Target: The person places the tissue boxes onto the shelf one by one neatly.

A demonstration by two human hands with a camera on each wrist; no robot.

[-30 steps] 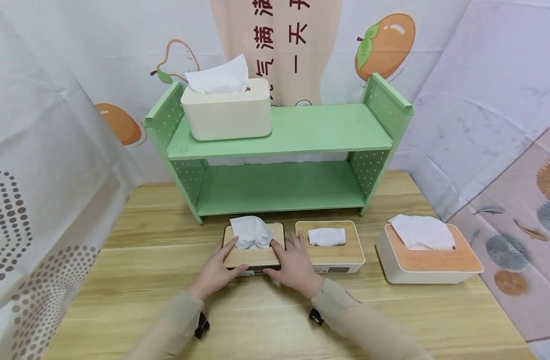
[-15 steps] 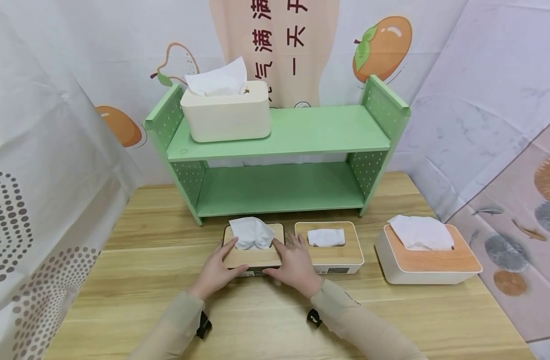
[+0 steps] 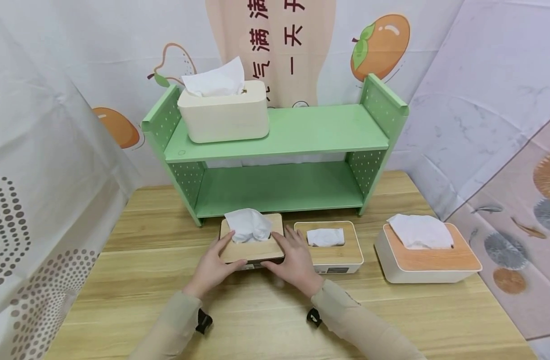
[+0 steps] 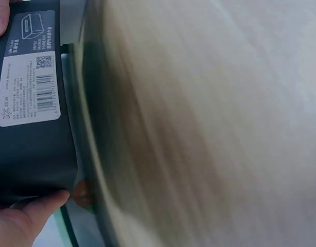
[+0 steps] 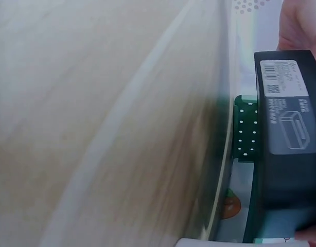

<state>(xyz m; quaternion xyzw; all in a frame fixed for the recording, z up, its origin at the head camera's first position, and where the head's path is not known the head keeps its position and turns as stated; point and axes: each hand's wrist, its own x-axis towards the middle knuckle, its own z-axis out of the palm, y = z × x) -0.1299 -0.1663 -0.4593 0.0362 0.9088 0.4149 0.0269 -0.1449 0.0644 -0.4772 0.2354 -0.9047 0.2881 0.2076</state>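
Note:
Both hands grip a black tissue box (image 3: pixel 252 251) with a light wooden lid and a white tissue (image 3: pixel 248 227) standing out of its slot. My left hand (image 3: pixel 213 265) holds its left end and my right hand (image 3: pixel 295 262) its right end, thumbs at the front and fingers over the lid. A printed label (image 4: pixel 32 92) with a barcode shows on the black side in the left wrist view. Space shows between the box and the wooden table in both wrist views. A white tissue box (image 3: pixel 335 255) with a wooden lid stands just right of my right hand.
Behind the hands stands a green two-tier shelf (image 3: pixel 279 187). A cream tissue box (image 3: pixel 225 117) sits on the left of its top tier. Farther right on the wooden table (image 3: pixel 144 270) is a white tissue box with an orange-brown lid (image 3: pixel 425 257). Printed cloths hang around.
The black tissue box has come up and slightly away toward the shelf, its front edge now tilted, with both hands moving along. The other boxes have stayed put.

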